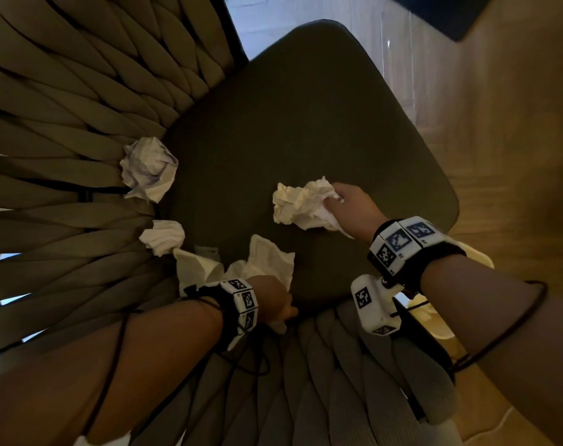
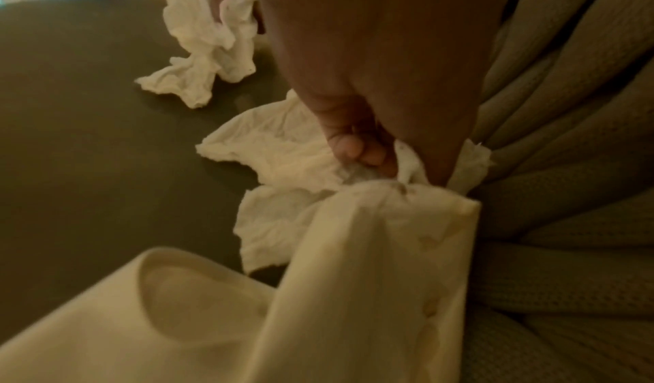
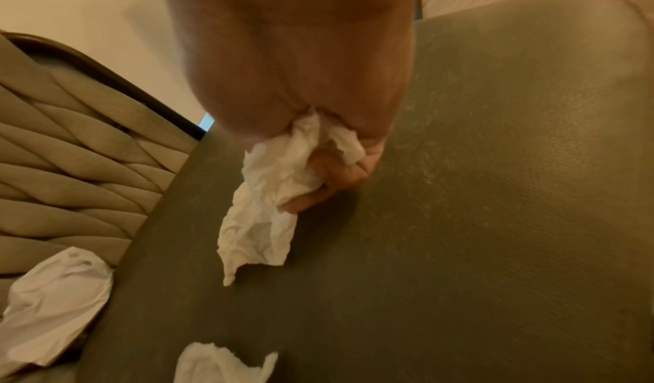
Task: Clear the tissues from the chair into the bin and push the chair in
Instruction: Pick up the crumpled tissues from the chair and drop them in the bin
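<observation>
A chair with a dark seat (image 1: pixel 290 107) and a woven strap back (image 1: pixel 64 91) fills the head view. My right hand (image 1: pixel 344 201) grips a crumpled white tissue (image 1: pixel 302 204) at mid-seat, its fingers curled round the tissue (image 3: pixel 283 187) just above the seat. My left hand (image 1: pixel 273 300) is at the seat's near edge and pinches a flatter tissue (image 1: pixel 267 259) that still lies on the seat; its curled fingers (image 2: pixel 357 154) bunch the tissue (image 2: pixel 283 159). Two more tissues (image 1: pixel 148 169) (image 1: pixel 162 236) lie against the back on the left.
Another pale tissue fold (image 1: pixel 193 268) sits by my left wrist and looms large in the left wrist view (image 2: pixel 212 319). Wooden floor (image 1: pixel 499 123) lies to the right of the chair. A pale object (image 1: pixel 434 310) shows low beside the chair under my right wrist.
</observation>
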`<action>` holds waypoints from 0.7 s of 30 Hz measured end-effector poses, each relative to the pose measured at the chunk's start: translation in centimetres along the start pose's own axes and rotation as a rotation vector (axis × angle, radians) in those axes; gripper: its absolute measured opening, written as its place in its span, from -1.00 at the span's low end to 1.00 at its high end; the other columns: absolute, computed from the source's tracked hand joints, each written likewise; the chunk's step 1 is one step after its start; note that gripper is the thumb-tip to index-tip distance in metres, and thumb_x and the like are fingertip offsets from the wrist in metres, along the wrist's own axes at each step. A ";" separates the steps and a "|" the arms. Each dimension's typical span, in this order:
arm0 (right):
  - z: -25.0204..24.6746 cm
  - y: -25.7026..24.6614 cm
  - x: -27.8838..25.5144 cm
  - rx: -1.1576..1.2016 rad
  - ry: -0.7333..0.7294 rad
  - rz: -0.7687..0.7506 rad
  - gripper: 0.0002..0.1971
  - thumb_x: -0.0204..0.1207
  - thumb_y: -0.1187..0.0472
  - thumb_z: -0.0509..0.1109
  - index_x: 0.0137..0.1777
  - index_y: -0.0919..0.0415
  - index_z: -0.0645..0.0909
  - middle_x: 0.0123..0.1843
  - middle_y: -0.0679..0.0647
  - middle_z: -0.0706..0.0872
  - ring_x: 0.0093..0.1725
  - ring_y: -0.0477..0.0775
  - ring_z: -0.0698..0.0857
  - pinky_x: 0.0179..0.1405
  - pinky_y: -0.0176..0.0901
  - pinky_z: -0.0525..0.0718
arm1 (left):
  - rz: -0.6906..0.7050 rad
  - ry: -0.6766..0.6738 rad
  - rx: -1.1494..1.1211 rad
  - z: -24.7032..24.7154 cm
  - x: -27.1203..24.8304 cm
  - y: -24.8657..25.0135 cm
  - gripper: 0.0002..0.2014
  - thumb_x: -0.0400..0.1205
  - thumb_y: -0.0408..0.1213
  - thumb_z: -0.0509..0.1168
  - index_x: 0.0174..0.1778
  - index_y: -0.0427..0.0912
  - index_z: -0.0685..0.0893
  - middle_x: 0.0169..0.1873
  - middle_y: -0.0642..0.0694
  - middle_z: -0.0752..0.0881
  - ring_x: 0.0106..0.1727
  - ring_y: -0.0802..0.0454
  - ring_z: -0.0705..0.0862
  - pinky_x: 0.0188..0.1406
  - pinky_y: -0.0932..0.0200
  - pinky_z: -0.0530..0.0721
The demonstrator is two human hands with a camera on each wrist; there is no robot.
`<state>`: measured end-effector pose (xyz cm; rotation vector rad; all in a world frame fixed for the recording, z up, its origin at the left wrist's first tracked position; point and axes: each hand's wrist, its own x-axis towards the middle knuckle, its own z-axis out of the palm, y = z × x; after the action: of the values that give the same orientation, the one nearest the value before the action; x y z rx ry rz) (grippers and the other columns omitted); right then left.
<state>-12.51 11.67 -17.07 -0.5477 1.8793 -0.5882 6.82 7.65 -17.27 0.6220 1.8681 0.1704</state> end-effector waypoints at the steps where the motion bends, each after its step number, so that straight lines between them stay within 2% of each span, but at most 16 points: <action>1: 0.0 0.0 -0.1 0.001 0.000 0.002 -0.74 0.63 0.25 0.14 -0.32 0.17 0.45 -0.32 0.04 0.51 -0.28 0.00 0.50 -0.34 -0.19 0.42 | -0.043 0.019 -0.010 0.0 0.1 0.0 -0.58 0.71 -0.06 0.10 0.38 -0.24 0.54 0.29 -0.30 0.63 0.27 -0.26 0.62 0.19 -0.07 0.56; 2: 0.0 0.2 -0.2 0.009 -0.001 0.005 -0.75 0.62 0.26 0.14 -0.31 0.18 0.45 -0.31 0.06 0.52 -0.25 0.03 0.51 -0.29 -0.16 0.43 | -0.100 0.021 -0.094 -0.2 0.0 -0.1 -0.59 0.68 -0.05 0.13 0.32 -0.23 0.59 0.31 -0.25 0.64 0.31 -0.21 0.60 0.26 -0.03 0.52; 4: 0.1 0.3 -0.5 0.022 -0.013 0.019 -0.74 0.62 0.27 0.14 -0.33 0.18 0.45 -0.31 0.06 0.53 -0.20 0.06 0.52 -0.19 -0.12 0.45 | -0.168 0.108 -0.282 -1.0 -1.1 -0.6 -0.52 0.64 0.02 0.21 0.39 -0.21 0.54 0.37 -0.19 0.58 0.38 -0.19 0.53 0.38 -0.03 0.44; 5: 0.2 0.3 -0.6 0.031 -0.025 0.024 -0.75 0.62 0.27 0.14 -0.31 0.19 0.48 -0.29 0.07 0.55 -0.18 0.07 0.54 -0.15 -0.11 0.46 | -0.229 0.163 -0.442 -1.9 -2.0 -0.9 -0.54 0.65 -0.03 0.23 0.39 -0.21 0.53 0.34 -0.18 0.59 0.37 -0.19 0.55 0.37 -0.03 0.45; 7: 0.1 0.3 -0.8 0.028 -0.047 0.037 -0.77 0.62 0.25 0.15 -0.13 0.31 0.60 -0.16 0.18 0.66 -0.09 0.15 0.63 -0.06 -0.03 0.55 | -0.331 0.506 -0.799 -3.7 -3.9 -1.8 -0.73 0.67 -0.17 0.23 0.23 -0.19 0.62 0.13 -0.17 0.70 0.16 -0.12 0.68 0.17 0.03 0.61; 9: -0.2 0.5 -0.8 0.056 -0.083 0.080 -0.74 0.63 0.22 0.17 0.07 0.34 0.64 0.02 0.26 0.74 0.03 0.22 0.70 0.05 0.06 0.64 | -0.403 0.864 -1.052 -5.5 -5.8 -2.8 -0.86 0.64 -0.16 0.27 0.01 -0.12 0.66 -0.11 -0.05 0.72 -0.11 0.07 0.71 -0.06 0.10 0.70; 11: -0.7 0.3 -1.0 0.134 -0.148 0.137 -0.75 0.64 0.19 0.19 0.16 0.24 0.64 0.05 0.20 0.75 0.00 0.15 0.74 -0.07 0.01 0.71 | -0.435 1.059 -1.352 -7.6 -6.7 -3.6 -0.89 0.62 -0.17 0.32 0.03 -0.05 0.65 -0.12 0.08 0.70 -0.11 0.28 0.68 -0.14 0.28 0.69; 13: -1.4 0.0 -1.5 0.260 -0.187 0.144 -0.82 0.67 0.19 0.18 0.06 0.14 0.63 -0.08 0.11 0.73 -0.20 0.00 0.74 -0.28 -0.20 0.68 | -0.394 1.162 -1.557 -9.9 -6.9 -4.0 -0.80 0.60 -0.19 0.35 0.13 0.00 0.63 -0.03 0.13 0.71 0.00 0.28 0.70 -0.08 0.32 0.69; 15: -2.4 -0.4 -2.0 0.513 -0.182 0.195 -0.81 0.69 0.21 0.17 -0.08 0.12 0.60 -0.21 0.07 0.70 -0.39 -0.12 0.74 -0.45 -0.29 0.68 | -0.365 1.177 -1.613 -11.7 -6.2 -4.1 -0.75 0.59 -0.18 0.35 0.19 0.00 0.62 0.00 0.13 0.72 0.06 0.24 0.71 -0.04 0.30 0.70; 16: -2.9 -0.3 -2.1 0.700 -0.203 0.233 -0.78 0.69 0.17 0.15 -0.03 0.17 0.61 -0.20 0.10 0.72 -0.35 -0.11 0.77 -0.42 -0.25 0.72 | -0.378 1.158 -1.595 -12.3 -5.5 -4.1 -0.76 0.60 -0.17 0.35 0.19 -0.01 0.63 -0.01 0.11 0.72 0.06 0.22 0.71 -0.04 0.28 0.70; 18: -4.3 0.2 -2.3 0.988 -0.259 0.247 -0.58 0.69 0.00 0.06 0.22 0.24 0.64 -0.05 0.18 0.79 -0.05 0.07 0.79 -0.09 -0.07 0.76 | -0.470 1.117 -1.446 -13.1 -3.6 -4.2 -0.81 0.60 -0.13 0.34 0.12 -0.03 0.65 -0.03 0.05 0.74 0.03 0.15 0.72 0.03 0.19 0.69; 20: -5.7 0.9 -2.7 1.020 -0.274 0.214 -0.46 0.66 -0.13 0.03 0.41 0.21 0.56 0.14 0.22 0.76 0.16 0.19 0.73 0.21 0.10 0.65 | -0.567 1.098 -1.169 -14.2 -1.5 -4.4 -0.83 0.60 -0.16 0.31 0.07 -0.06 0.68 0.02 -0.01 0.73 0.09 0.07 0.68 0.16 0.04 0.68; 21: -6.2 1.7 -2.9 1.000 -0.262 0.201 -0.46 0.67 -0.13 0.05 0.45 0.20 0.52 0.19 0.24 0.74 0.19 0.21 0.71 0.23 0.11 0.62 | -0.593 1.084 -1.029 -15.0 -0.5 -4.5 -0.80 0.60 -0.19 0.30 0.10 -0.09 0.69 0.11 -0.04 0.70 0.18 0.01 0.64 0.25 -0.02 0.63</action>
<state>-17.48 15.63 -13.99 0.2153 1.1614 -1.1394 -8.15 6.23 -12.84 -0.9128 2.4621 1.1421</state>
